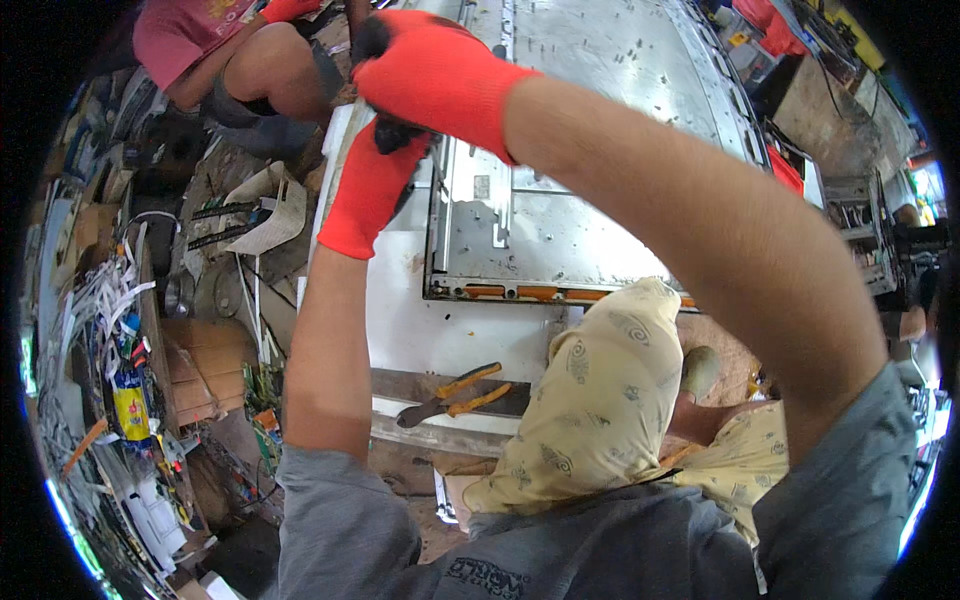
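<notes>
We see both hands in red gloves meeting at 12 o'clock over the left edge of a large metal panel (580, 190). The left hand (368, 190) is curled around a dark object (398, 133), its grip closed on it; the right hand (435, 75) sits just above, fingers folded, touching the same object, though we cannot tell what it grasps. Orange-handled pliers (455, 395) lie at 6 o'clock on the counter (420, 330). Another person's knee (275, 60) shows at 11 o'clock.
</notes>
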`<state>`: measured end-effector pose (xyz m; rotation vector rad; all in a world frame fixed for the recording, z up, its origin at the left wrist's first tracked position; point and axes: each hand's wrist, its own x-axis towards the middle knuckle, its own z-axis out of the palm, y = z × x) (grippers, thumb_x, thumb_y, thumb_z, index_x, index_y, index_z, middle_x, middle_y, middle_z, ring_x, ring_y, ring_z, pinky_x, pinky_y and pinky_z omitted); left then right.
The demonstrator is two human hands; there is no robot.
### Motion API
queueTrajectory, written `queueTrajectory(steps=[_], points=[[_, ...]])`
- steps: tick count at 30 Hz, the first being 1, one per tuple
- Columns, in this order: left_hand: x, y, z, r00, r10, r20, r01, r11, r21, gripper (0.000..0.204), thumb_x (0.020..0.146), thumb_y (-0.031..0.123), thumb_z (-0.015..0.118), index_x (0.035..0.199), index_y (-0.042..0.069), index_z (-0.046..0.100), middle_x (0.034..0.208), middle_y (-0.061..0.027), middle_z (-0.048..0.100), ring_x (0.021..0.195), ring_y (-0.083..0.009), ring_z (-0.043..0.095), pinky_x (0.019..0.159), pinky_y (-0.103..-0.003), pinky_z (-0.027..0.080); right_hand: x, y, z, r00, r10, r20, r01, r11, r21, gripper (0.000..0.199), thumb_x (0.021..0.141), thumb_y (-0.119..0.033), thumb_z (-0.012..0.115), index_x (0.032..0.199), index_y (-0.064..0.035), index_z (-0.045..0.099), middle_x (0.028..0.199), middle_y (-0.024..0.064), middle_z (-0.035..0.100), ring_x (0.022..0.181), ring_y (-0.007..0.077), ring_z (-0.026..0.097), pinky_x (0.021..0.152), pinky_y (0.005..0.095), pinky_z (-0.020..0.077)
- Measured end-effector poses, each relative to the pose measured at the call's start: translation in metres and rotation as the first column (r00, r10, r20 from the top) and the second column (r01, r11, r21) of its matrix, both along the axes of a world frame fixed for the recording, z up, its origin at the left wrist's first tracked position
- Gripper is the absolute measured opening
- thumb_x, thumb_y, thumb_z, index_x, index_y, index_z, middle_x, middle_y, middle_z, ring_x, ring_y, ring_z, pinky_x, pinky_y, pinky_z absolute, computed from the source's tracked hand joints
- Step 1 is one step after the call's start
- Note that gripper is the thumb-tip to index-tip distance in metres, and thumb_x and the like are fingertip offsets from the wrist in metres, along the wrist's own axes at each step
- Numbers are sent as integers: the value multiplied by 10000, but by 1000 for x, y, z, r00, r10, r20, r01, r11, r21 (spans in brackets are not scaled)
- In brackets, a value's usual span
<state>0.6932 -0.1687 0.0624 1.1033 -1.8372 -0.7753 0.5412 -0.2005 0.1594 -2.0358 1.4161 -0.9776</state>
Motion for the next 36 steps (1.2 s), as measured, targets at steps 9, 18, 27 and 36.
queueTrajectory(steps=[9,18,27,36], points=[[29,-27,1,976,-194,-97,214,936,281,337,918,179,757,1225,49,713,1047,-8,758,929,-117,669,843,-298,522,31,29,-14,428,-68,901,217,976,-29,201,998,-204,654,1018,-5,676,807,33,672,719,111,586,648,295,484],[41,-29,-19,950,-268,-162,308,896,320,287,897,222,787,1112,36,752,956,-17,771,885,-126,697,807,-318,533,42,33,-35,467,116,877,130,972,-197,293,1003,-265,611,1036,-1,733,853,24,707,721,105,605,669,289,493],[7,1,4,982,42,186,-46,999,21,346,881,364,810,1016,48,773,845,-85,756,805,-186,712,783,-358,540,-9,5,-19,590,359,724,-434,896,-90,306,975,-324,647,901,-27,637,712,8,570,660,111,557,597,310,482],[0,13,-11,994,100,-50,-95,991,95,466,875,282,829,1252,35,709,1081,-92,771,999,-166,697,914,-342,534,-17,-9,44,593,309,-743,-490,871,-29,214,939,-252,654,950,-40,679,735,104,606,695,209,641,653,350,530]])
